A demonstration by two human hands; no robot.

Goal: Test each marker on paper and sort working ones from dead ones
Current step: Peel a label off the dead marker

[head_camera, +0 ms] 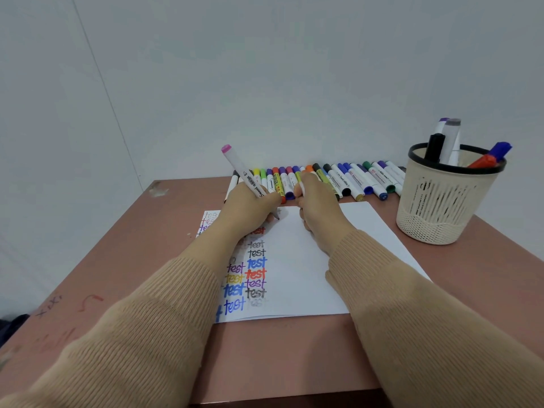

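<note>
Markers all over the desk [279,354] in this shot. Left hand [250,209] was wrapped around one white marker [241,169] with a pink end. It was tilted up and to the left, with its tip down on the single sheet of paper [312,269] near the top edge.

Right hand [319,209] sat just beside the left one, also at the top of the sheet. Its fingers were curled in around a short white piece [301,188]. I couldn't tell if that was the cap. The two hands were close together but not touching, and both arms were in tan knit sleeves [412,319].

On the paper I counted twelve full "test" scribbles [256,262] in two columns under the left wrist: eight in the right one, four in the left. Colours were red, grey, black, blue, purple and yellow, and the lowest one in the right column was barely there. Three more cut-off ones peeked out left of the wrist.

Along the wall lay one row of markers [353,179], side by side and touching. It looked like roughly twenty, but the hands covered some, so no exact count.

Off to the right stood one beige mesh cup [441,210] with a black rim, well apart from the hands. At least four markers stuck out of it: a purple-topped, a grey-topped, a black and a blue-capped one.
</note>
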